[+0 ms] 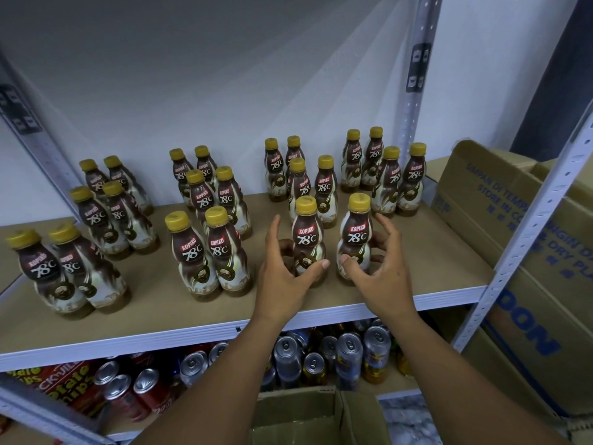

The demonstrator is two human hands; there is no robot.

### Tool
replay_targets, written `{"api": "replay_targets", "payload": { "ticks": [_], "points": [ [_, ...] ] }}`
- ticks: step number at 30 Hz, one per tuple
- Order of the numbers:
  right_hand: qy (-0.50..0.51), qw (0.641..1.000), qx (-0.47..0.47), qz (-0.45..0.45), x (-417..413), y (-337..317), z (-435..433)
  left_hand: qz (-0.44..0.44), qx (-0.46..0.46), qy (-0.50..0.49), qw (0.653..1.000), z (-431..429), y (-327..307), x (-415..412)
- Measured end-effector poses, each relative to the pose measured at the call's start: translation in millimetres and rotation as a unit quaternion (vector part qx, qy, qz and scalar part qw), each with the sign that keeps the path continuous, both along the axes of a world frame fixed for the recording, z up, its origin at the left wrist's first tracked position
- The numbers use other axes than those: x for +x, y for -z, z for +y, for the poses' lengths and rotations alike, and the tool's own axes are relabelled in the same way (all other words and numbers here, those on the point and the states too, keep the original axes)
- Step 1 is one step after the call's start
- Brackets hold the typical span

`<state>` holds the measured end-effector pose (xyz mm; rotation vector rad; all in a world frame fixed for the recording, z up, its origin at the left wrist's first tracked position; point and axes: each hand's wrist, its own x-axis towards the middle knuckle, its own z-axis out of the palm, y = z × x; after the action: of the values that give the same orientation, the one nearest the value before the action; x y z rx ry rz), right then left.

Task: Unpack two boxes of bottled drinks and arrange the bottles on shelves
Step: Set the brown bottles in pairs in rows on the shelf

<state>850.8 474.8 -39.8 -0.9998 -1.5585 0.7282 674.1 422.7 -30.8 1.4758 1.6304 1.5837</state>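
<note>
From my remote seat, the head view shows both hands reaching in over the front edge of the brown shelf [433, 261]. The left hand [282, 271] wraps the left front bottle [309, 239], with the thumb laid across the lower label and the fingers curled round the far side, the index finger lifted clear. The right hand [382, 271] grips the right front bottle [354, 242] in much the same way: the thumb is on the lower body and the fingers are curved round the right flank (the upper finger stands a little off the plastic). Both bottles stand upright on the shelf near its front edge, close to each other but apart, gold caps up and labels facing me. Behind them and off to the left, the other bottles [205, 252] stand mostly in pairs, in columns running back toward the white wall [224, 91]. On the lower shelf I see upright drink cans [349, 348] and, further left, red snack packets [64, 377]. A printed cardboard box [481, 203] sits just past the right upright [417, 75], and an open carton [305, 412] lies below my forearms.
</note>
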Motion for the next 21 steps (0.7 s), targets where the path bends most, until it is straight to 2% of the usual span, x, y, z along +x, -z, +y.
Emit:
{"api": "replay_targets", "payload": {
  "ticks": [21],
  "points": [
    [-0.012, 1.0, -0.003, 0.007, -0.4, 4.0, 4.2, -0.002, 0.027, 0.004, 1.0, -0.7, 3.4, 2.5]
  ]
}}
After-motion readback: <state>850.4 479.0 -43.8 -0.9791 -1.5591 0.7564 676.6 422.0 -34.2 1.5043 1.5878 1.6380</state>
